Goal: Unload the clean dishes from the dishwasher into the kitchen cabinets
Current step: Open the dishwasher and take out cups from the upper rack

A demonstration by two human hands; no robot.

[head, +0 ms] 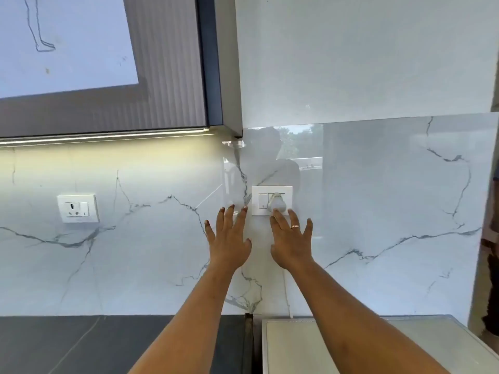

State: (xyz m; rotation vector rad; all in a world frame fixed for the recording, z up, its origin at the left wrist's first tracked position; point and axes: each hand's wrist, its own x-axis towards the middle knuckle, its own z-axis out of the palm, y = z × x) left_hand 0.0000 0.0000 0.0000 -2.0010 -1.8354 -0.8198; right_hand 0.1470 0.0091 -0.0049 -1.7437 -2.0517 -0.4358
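While both arms reach forward toward marble wall (378,211), left hand (229,244) and right hand (291,244) show backs to camera, fingers spread, holding nothing. Right fingertips near plug (276,202) in switch plate (271,200); contact unclear. No dishes or dishwasher in view; upper cabinet (167,63) hangs upper left, door looks shut. Unloading seems not yet begun. Advice: look down, find dishwasher, open cabinet door before lifting dishes.

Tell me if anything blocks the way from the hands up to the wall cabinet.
Nothing visible does. The left hand and right hand are spread and empty before the marble backsplash, below the wall cabinet, with only bare wall between. A white plug sits at the right hand's fingertips. No dishes show.
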